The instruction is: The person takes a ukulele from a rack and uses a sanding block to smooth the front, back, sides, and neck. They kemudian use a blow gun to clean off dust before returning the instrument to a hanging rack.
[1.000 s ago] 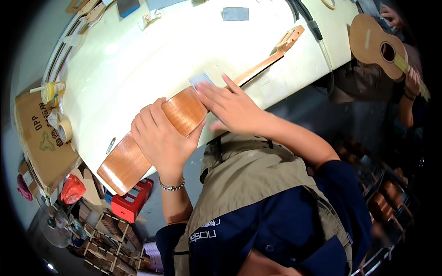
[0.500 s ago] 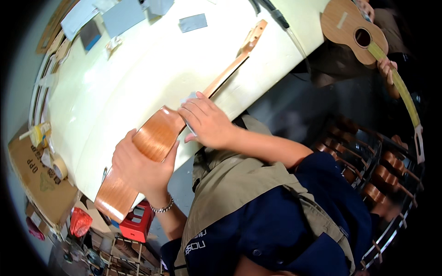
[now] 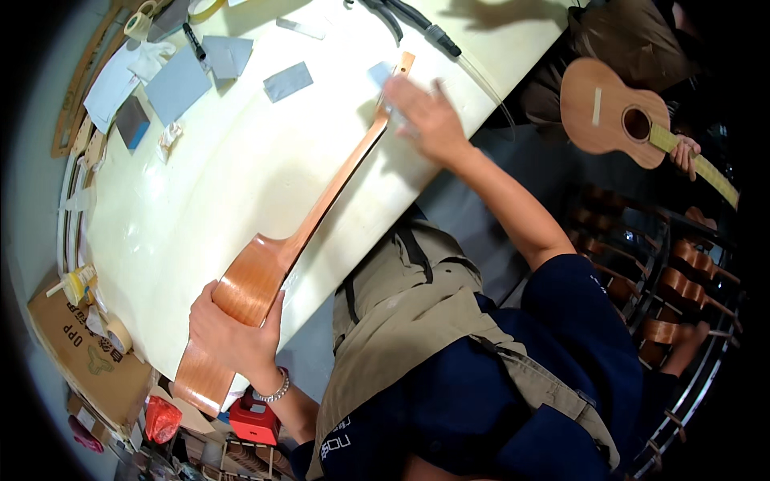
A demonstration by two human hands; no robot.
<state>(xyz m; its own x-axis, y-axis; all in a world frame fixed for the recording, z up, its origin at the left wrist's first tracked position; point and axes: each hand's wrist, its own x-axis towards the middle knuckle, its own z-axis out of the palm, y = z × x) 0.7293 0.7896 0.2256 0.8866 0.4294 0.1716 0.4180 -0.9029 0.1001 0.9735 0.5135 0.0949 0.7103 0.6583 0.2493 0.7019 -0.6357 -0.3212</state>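
Observation:
A glossy brown ukulele [image 3: 250,282] lies on its side along the near edge of the pale table, its neck running up to the right. My left hand [image 3: 234,335] grips its body across the waist, thumb on the near side and fingers on the far side. Up at the headstock [image 3: 403,66] is my right hand [image 3: 431,122], slightly blurred, with a grey piece of sandpaper [image 3: 380,75] under its fingers. The sandpaper touches the headstock or lies just against it; the fingers hide the exact contact.
Grey sandpaper sheets [image 3: 178,88], a sanding block [image 3: 132,123] and a black marker [image 3: 193,42] lie on the table [image 3: 200,192]. A black air hose [image 3: 439,38] lies at the far edge. Another person holds an unfinished ukulele [image 3: 609,104] at right. Racked ukulele bodies [image 3: 682,284] stand below.
My right hand has slid with the sandpaper from the neck's heel up to the headstock. The ukulele has shifted slightly left and down, my left hand still on its body.

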